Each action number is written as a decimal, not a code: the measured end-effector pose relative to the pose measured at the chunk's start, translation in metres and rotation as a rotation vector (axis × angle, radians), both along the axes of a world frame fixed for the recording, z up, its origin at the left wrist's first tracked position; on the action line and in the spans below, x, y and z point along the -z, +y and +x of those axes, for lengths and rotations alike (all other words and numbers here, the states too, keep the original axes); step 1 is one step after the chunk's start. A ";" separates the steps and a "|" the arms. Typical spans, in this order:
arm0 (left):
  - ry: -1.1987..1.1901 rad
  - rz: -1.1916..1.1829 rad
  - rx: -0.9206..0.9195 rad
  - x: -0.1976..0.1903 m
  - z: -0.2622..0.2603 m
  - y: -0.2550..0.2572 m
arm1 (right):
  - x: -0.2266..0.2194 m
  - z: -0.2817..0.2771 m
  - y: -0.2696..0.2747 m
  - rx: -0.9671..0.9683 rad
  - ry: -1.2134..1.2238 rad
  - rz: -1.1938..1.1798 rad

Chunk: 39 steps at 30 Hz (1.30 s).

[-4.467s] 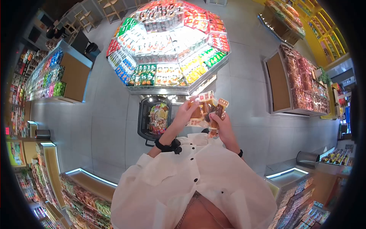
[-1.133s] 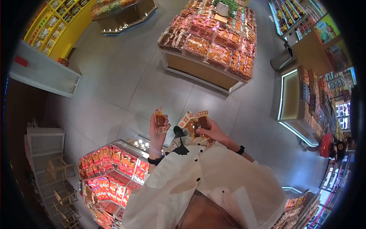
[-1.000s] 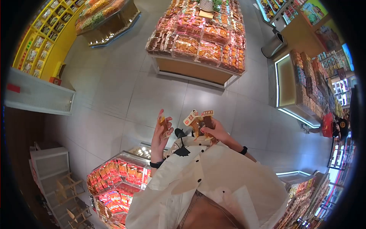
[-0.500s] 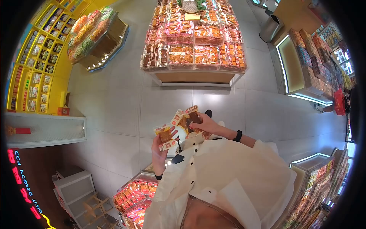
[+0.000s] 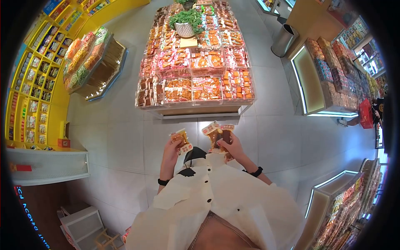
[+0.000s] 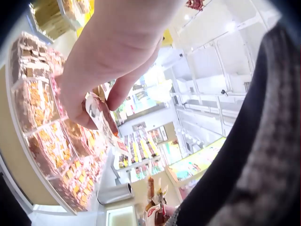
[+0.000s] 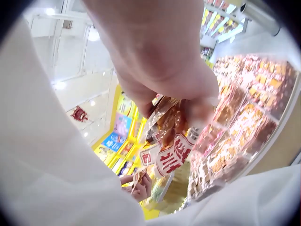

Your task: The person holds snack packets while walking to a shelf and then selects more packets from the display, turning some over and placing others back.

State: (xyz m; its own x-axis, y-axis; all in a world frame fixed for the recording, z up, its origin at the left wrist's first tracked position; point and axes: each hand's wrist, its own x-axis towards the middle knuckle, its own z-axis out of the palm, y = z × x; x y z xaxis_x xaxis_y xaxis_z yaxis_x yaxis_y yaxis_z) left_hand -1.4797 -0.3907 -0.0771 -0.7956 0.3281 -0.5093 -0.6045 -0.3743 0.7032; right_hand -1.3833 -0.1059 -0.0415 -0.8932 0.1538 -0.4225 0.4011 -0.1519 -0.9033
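Amber packet (image 5: 181,137), white shirt (image 5: 250,200).

Display stand (image 5: 200,111) with wrapped snacks (image 5: 207,59) in clear bins (image 5: 192,89), potted plant (image 5: 185,21) among them

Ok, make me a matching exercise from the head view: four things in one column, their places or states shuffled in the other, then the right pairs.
Things
1. Left hand
2. Right hand
3. Potted plant
4. Bin

Places or states
A. On top of the snack stand
B. Holds two or more packets
C. Silver, to the right of the snack stand
D. Holds a single packet

Pairs: 1-D, 2-B, 3-A, 4-C
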 end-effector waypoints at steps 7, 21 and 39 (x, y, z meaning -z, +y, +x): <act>0.004 -0.032 0.402 0.013 -0.091 0.145 | 0.010 0.036 0.085 0.575 -0.016 -0.043; -0.087 -0.131 0.546 0.034 -0.259 0.290 | -0.004 -0.032 0.208 0.861 -0.141 -0.028; -0.228 -0.104 -0.305 0.076 -0.174 0.433 | 0.016 -0.181 0.506 0.326 -0.175 -0.180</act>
